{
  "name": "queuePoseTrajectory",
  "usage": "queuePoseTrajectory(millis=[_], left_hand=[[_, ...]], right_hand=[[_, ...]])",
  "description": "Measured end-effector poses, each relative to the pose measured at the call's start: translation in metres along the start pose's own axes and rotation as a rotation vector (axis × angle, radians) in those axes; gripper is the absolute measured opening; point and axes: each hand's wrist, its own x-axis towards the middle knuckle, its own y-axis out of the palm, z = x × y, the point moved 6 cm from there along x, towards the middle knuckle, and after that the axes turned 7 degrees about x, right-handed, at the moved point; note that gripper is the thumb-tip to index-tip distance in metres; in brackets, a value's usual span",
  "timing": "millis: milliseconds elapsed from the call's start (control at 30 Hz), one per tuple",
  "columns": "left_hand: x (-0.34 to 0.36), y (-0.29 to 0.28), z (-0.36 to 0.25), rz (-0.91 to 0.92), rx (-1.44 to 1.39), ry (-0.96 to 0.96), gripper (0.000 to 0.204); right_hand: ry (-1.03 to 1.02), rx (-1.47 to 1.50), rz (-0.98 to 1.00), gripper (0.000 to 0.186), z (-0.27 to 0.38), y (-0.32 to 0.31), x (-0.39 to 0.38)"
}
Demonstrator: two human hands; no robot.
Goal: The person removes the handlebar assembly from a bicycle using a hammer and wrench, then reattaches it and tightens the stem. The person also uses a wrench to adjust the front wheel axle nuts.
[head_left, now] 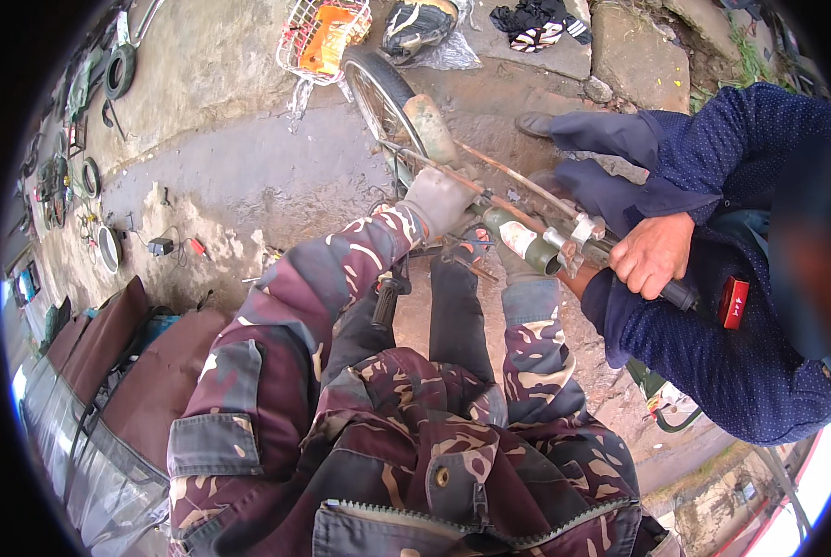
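Note:
In the middle of the head view is a bicycle, its spoked front wheel (378,97) and worn fender (429,128) pointing away from me. My left hand (438,198), in a grey glove, is closed around a rusty rod (503,202) behind the fender. A green tube (517,239) with a white label sits just right of it. My right hand (521,266), also gloved, is under this tube, its fingers mostly hidden. At the right, another person's hand (654,255) grips the handlebar by its black end. The other black handlebar grip (389,299) points toward me.
A white-and-red wire basket (290,46) with something orange stands beyond the wheel. Further right lie a black plastic-wrapped bundle (420,28) and dark striped cloth (538,26). Left are tyres (118,74) and a brown-covered vehicle (160,371). A co-worker (712,371) leans in from the right.

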Motion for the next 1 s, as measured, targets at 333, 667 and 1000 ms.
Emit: queuePoseTrajectory(millis=[333,667,1000], left_hand=[[-0.004,0.007,-0.006,-0.012,0.004,0.002,0.027],[-0.001,0.010,-0.005,-0.061,0.081,-0.053,0.038],[0.002,0.011,-0.007,0.032,0.021,-0.137,0.027]], right_hand=[[-0.006,0.428,-0.080,0.045,-0.009,0.005,-0.008],[-0.029,0.912,-0.244,0.046,-0.016,0.012,-0.024],[0.032,1.282,-0.502,0.050,0.032,0.064,-0.058]])
